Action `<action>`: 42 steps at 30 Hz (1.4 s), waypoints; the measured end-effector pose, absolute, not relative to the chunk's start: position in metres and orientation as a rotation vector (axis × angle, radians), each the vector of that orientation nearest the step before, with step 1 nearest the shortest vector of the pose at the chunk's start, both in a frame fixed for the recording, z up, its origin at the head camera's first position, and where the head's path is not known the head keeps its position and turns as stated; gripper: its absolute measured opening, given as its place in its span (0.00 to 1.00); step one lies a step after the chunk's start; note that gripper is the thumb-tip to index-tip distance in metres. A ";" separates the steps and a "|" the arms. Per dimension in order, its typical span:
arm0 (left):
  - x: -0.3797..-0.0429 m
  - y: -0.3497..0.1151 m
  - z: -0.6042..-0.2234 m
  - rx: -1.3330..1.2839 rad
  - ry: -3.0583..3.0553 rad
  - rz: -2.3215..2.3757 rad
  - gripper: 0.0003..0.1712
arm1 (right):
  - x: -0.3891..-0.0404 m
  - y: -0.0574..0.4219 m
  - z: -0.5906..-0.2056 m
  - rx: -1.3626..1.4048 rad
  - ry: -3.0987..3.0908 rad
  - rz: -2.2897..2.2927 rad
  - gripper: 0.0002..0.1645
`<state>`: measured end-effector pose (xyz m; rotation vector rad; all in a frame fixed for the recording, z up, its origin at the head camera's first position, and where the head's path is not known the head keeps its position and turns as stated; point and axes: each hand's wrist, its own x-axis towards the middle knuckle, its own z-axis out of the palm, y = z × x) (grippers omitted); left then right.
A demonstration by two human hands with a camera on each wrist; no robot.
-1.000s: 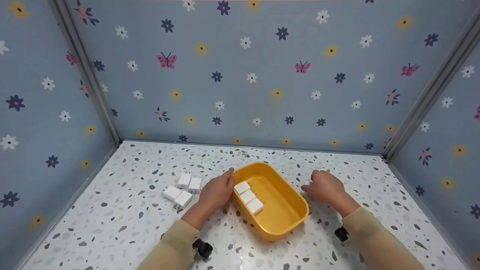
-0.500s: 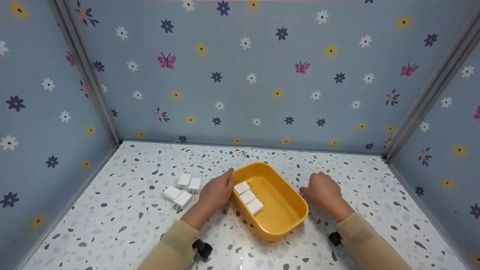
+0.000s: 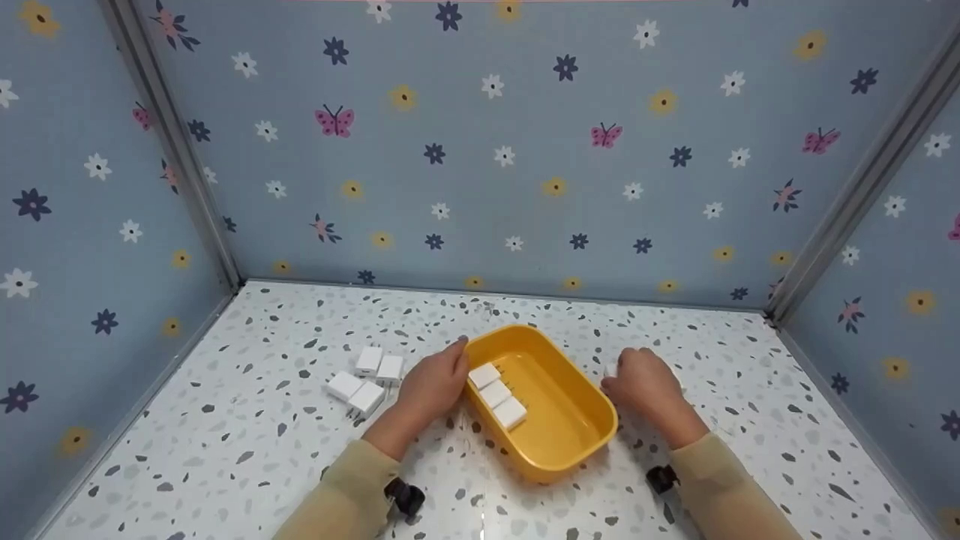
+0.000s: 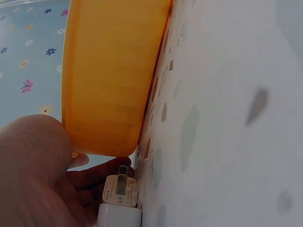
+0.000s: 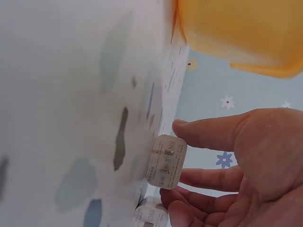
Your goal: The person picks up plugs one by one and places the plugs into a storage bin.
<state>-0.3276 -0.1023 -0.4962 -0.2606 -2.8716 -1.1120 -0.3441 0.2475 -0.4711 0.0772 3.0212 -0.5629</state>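
A yellow plastic tub [image 3: 559,442] stands mid-table with three white charger plugs [image 3: 495,393] lined up along its left side, prongs pointing right. My left hand [image 3: 431,379] grips the tub's left end, thumb at the rim. Right of the tub, my right hand [image 3: 645,382] is low over the table. In the right wrist view its thumb and fingers pinch a white charger [image 5: 166,161] with small printing on its face. A second charger [image 5: 150,216] sits just beside that one, largely cut off by the frame.
Several white charger plugs [image 3: 366,399] lie on the speckled table [image 3: 247,442] to the left of my left hand. Two of them show close behind that hand in the left wrist view, one a printed charger [image 4: 120,190]. Flower-patterned panels [image 3: 480,150] wall in the back and sides.
My right hand has shifted slightly left and toward me, and a white edge now shows on its right side. The left hand and the tub have stayed in place.
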 end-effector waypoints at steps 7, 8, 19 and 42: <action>-0.329 -0.105 -0.497 -0.270 -2.870 -1.077 0.32 | -0.343 0.247 -0.473 0.039 3.048 -0.587 0.15; -0.328 -0.105 -0.496 -0.269 -2.871 -1.079 0.32 | -0.342 0.247 -0.473 0.036 3.051 -0.588 0.15; -0.327 -0.104 -0.496 -0.268 -2.865 -1.081 0.32 | -0.341 0.247 -0.469 0.065 3.026 -0.548 0.15; -0.328 -0.104 -0.497 -0.256 -2.867 -1.120 0.33 | -0.338 0.250 -0.460 0.047 3.016 -0.636 0.26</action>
